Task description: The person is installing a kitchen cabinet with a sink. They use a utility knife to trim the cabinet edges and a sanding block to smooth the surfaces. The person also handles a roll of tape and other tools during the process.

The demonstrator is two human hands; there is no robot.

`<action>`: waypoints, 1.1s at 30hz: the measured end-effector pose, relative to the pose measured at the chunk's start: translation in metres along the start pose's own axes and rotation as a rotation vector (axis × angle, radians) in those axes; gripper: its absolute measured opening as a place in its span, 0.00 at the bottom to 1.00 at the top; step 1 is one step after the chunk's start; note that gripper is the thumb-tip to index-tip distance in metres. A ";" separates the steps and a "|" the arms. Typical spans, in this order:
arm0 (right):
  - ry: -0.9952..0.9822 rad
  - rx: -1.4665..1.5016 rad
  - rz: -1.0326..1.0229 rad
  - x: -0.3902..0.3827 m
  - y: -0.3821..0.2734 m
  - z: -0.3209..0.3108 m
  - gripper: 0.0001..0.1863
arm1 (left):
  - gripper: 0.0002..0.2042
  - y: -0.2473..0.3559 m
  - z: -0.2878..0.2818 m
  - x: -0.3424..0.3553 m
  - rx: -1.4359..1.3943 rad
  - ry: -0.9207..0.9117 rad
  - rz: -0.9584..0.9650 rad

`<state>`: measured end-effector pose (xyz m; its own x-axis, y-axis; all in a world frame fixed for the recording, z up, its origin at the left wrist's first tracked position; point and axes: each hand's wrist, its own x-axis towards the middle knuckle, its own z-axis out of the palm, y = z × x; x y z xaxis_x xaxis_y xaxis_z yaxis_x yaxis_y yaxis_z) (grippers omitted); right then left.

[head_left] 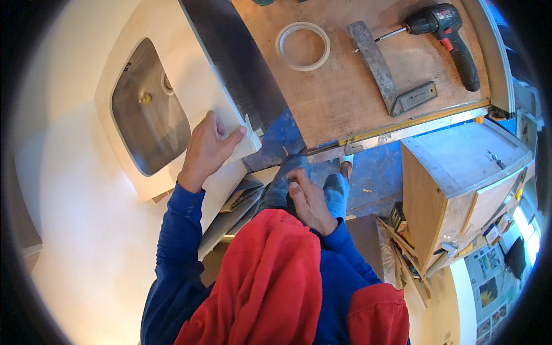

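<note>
My left hand grips the front edge of the white sink countertop, thumb and bent fingers at a narrow white strip along that edge. The steel sink basin is left of that hand. My right hand is low in the middle, over my jeans, fingers curled in; I cannot make out whether anything is inside them. A dark panel lies between the countertop and a wooden board.
The board carries a white ring, a metal square and a cordless drill; a long yellow-edged rail runs along its front. At right stand a worn cabinet, wood offcuts and newspapers.
</note>
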<state>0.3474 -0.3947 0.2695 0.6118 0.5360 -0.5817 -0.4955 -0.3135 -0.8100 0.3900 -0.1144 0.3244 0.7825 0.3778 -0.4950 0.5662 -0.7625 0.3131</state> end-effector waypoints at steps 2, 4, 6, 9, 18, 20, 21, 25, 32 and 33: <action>0.112 -0.088 0.017 -0.004 -0.012 -0.002 0.08 | 0.24 -0.003 -0.003 0.000 -0.070 -0.025 -0.024; 0.264 -0.238 -0.223 -0.004 -0.028 -0.011 0.09 | 0.24 -0.006 -0.004 -0.001 -0.115 -0.036 -0.008; 0.407 -0.371 -0.424 0.003 -0.045 -0.024 0.13 | 0.23 -0.011 -0.003 -0.001 -0.165 -0.035 0.023; 0.491 -0.678 -0.413 0.023 -0.070 -0.057 0.10 | 0.23 -0.023 0.000 0.000 -0.245 -0.012 0.093; 0.484 -0.925 -0.515 0.077 -0.082 -0.089 0.07 | 0.27 -0.078 0.021 -0.069 -0.767 0.081 -0.122; 0.495 -0.964 -0.574 0.076 -0.079 -0.089 0.07 | 0.27 -0.084 0.046 -0.103 -0.890 0.133 -0.209; 0.504 -0.973 -0.613 0.075 -0.077 -0.089 0.07 | 0.28 -0.087 0.060 -0.120 -0.920 0.136 -0.256; 0.493 -1.050 -0.666 0.075 -0.071 -0.095 0.08 | 0.28 -0.086 0.125 -0.184 -1.101 0.167 -0.355; 0.447 -1.061 -0.804 0.074 -0.053 -0.107 0.11 | 0.26 -0.044 0.221 -0.253 -1.320 0.396 -0.344; 0.464 -1.080 -0.849 0.074 -0.051 -0.108 0.13 | 0.26 -0.041 0.227 -0.264 -1.278 0.385 -0.359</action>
<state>0.4845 -0.4241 0.2598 0.7234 0.6261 0.2911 0.6805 -0.5756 -0.4534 0.1014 -0.3023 0.2579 0.4474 0.7285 -0.5188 0.4287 0.3344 0.8393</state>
